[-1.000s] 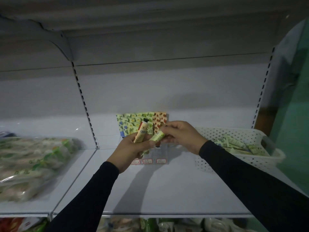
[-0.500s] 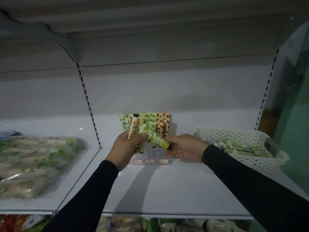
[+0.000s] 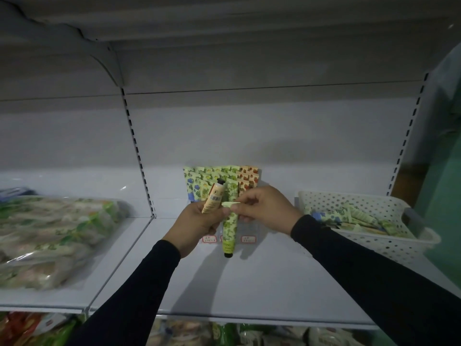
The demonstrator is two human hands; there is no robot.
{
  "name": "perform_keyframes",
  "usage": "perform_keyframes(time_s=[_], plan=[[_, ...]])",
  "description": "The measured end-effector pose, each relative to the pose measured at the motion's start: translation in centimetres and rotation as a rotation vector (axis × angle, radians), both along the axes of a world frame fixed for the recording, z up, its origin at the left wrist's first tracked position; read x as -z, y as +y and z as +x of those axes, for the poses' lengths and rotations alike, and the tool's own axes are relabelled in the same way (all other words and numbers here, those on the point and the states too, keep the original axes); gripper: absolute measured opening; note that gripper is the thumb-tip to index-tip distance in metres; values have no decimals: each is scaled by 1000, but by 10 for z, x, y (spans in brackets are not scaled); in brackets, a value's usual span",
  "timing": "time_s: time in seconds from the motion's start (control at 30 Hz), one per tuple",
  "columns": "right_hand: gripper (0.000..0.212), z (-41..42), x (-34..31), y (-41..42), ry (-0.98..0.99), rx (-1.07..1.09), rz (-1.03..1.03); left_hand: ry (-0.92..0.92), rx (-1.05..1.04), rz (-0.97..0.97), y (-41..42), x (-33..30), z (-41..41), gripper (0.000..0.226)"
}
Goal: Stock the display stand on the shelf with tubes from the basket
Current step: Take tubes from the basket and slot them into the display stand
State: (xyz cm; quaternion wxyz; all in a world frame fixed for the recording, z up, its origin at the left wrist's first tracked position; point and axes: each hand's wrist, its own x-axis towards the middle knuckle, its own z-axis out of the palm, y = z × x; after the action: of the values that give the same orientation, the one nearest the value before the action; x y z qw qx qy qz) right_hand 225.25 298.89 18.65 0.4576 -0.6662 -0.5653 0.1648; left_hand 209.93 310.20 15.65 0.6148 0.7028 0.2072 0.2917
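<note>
Two tubes are in hand in the head view. The left hand [image 3: 199,222] grips an orange tube [image 3: 212,199], tilted with its black cap up. The right hand [image 3: 264,212] pinches the flat crimped end of a green tube [image 3: 230,232], which hangs cap down just in front of the stand [image 3: 222,186]. That stand sits at the back of the shelf [image 3: 249,283], its rows filled with upright patterned tubes, blue at the left, green in the middle, orange at the right; small price labels [image 3: 248,238] show along its front. The white basket [image 3: 389,245] rests on the shelf to the right, well apart from the hands, with more tubes [image 3: 359,219] lying loose inside.

The step in hand looks like sorting and placing: the green tube is lined up, cap down, roughly before the green rows. Next, it likely needs lifting over the front lip and lowering into a free slot among the green ones; whether a slot is free I cannot tell, since the hands hide the lower rows. The orange tube would then go to the right-hand rows.
</note>
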Motion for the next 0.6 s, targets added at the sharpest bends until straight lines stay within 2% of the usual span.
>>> perform_keyframes(time_s=[0.07,0.2,0.33,0.47,0.6], plan=[[12,1,0,1,-18,13,11,-8,-47,15,3,1,-2,23],[10,6,-5,5,24,127,65,-56,-280,38,18,11,-13,22],[9,13,-16,12,-8,200,80,9,-447,95,35,30,-25,24],[9,11,-28,22,-104,251,81,85,-567,169,41,46,-27,29],[14,8,-39,36,-147,288,87,106,-597,174,52,53,-25,34]])
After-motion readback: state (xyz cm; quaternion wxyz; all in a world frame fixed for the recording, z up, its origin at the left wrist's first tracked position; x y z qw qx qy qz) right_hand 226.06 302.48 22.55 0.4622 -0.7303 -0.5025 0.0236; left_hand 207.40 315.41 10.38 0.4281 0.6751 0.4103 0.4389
